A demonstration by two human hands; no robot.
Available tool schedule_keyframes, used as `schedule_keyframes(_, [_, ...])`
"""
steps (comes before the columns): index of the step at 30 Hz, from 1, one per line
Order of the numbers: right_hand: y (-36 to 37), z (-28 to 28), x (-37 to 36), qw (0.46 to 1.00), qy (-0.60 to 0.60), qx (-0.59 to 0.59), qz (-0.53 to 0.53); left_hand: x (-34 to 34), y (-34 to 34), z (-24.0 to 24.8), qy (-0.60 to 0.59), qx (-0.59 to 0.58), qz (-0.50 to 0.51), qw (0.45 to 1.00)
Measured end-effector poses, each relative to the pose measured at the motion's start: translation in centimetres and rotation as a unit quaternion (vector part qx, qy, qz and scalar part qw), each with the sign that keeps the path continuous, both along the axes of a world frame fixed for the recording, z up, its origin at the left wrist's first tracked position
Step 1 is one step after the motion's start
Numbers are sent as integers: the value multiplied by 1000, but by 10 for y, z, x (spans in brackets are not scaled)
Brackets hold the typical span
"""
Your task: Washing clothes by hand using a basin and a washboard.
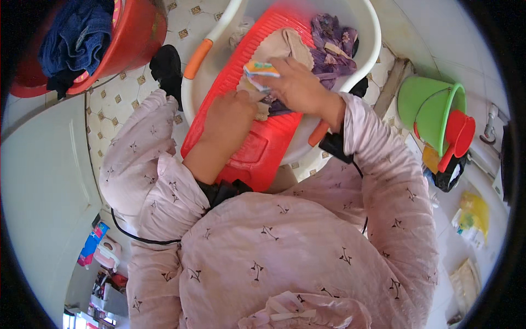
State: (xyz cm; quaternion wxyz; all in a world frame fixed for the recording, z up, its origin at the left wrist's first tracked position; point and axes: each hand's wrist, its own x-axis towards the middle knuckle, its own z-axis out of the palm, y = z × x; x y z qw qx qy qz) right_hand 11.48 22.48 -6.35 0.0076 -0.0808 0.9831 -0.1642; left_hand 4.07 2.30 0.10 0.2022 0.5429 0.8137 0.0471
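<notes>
Fingers (pixel 274 77) of the right hand (pixel 298 85) grip a soap bar (pixel 260 70) (long axis crosswise) above the left hand (pixel 233 118), pressing cloth (pixel 285 44).

Left hand (pixel 233 118) presses beige cloth (pixel 282 46) onto red washboard (pixel 257 148) in white basin (pixel 367 33). Right hand (pixel 298 85) grips a small bar (pixel 260 70). Green bucket (pixel 430 104) right.

The person wore a loose, pale pink padded garment (pixel 285 247) printed with small dark cherry-like sprigs. Both sleeves were pushed up to the elbows, black cuffs (pixel 224 191) of an under-layer showing at the edges. A thin black cable (pixel 129 233) ran across the left side.
</notes>
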Motion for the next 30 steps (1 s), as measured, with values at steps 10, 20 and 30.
schedule_keyframes(10, [1,-9,-3,997,-49,64,-6,-2,-7,-6,17,15,19,1000])
schedule_keyframes(20, [13,-24,-19,995,-65,48,-67,6,-18,-4,3,52,-12,999])
schedule_keyframes(30, [35,10,8,939,-226,54,-255,12,-18,4,-30,-10,-25,999])
